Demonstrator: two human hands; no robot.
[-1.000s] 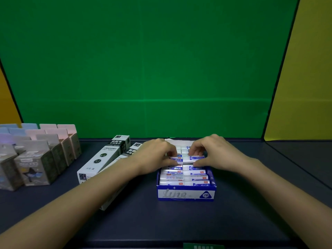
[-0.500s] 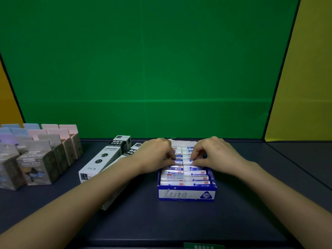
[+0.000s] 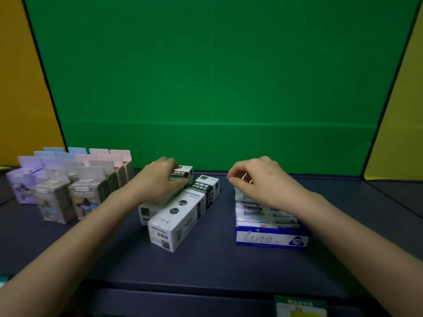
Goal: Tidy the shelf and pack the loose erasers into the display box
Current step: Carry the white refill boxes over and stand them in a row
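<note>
The blue and white display box [image 3: 270, 239] stands on the dark shelf, right of centre. Rows of white erasers with blue sleeves [image 3: 256, 212] fill it. My right hand [image 3: 261, 179] hovers over the box's back end with its fingers curled, and a bit of white shows between the fingertips. My left hand [image 3: 160, 179] reaches left of the box. Its fingers are wrapped over the far end of the rear long white box [image 3: 183, 174].
A second long white box [image 3: 183, 216] lies at an angle beside the rear one, between my arms. Several small pastel-topped cartons [image 3: 68, 188] stand in rows at the left. A green label [image 3: 299, 307] sits on the shelf's front edge.
My left hand has left the erasers and moved left onto the rear long white box. My right hand stays over the back of the display box. The view has swung left.
</note>
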